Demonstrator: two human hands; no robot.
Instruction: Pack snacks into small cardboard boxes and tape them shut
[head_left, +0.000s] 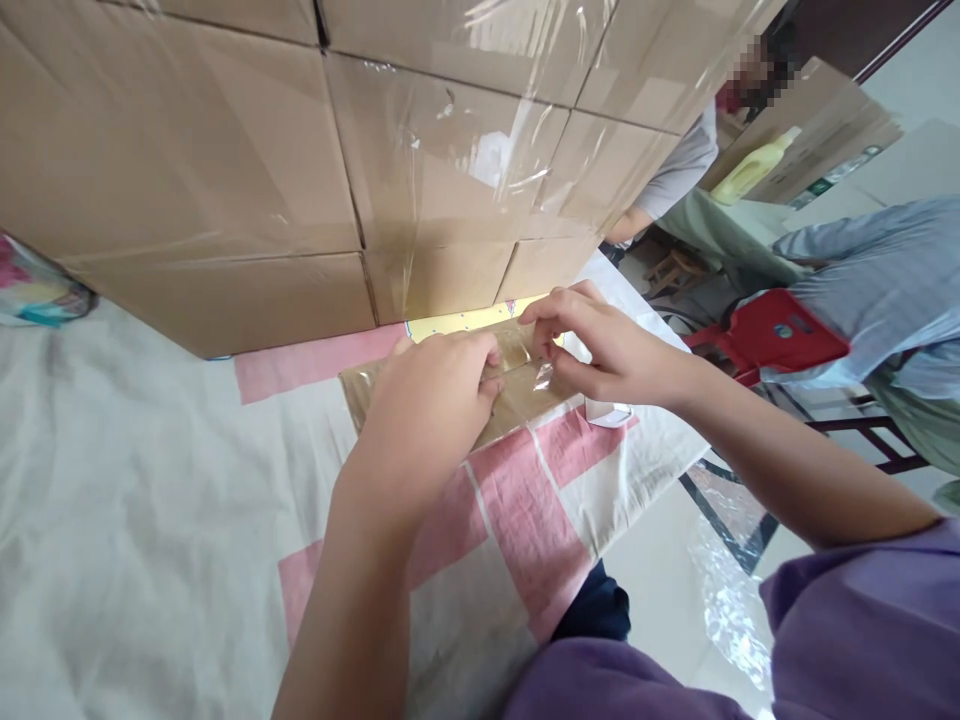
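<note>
A low brown cardboard piece (pixel 517 400) with shiny clear tape (pixel 514 350) across it lies on the cloth-covered table. My left hand (pixel 431 400) rests over its left part, fingers curled and fingertips and thumb close together at the cardboard. Above its right end, my right hand (pixel 592 340) is bent with thumb and fingers drawn in beside a glossy bit of tape. Whatever sits between those fingertips is too small to make out. Under my right wrist is a small white object (pixel 607 412), partly hidden.
Stacked cardboard boxes (pixel 442 160) wrapped in clear film rise right behind the cardboard. The tablecloth (pixel 150 520) reaches a table edge at right. Beyond are a red chair (pixel 787 330), a yellow bottle (pixel 754 165), other people, and crumpled clear plastic (pixel 731 610) on the floor.
</note>
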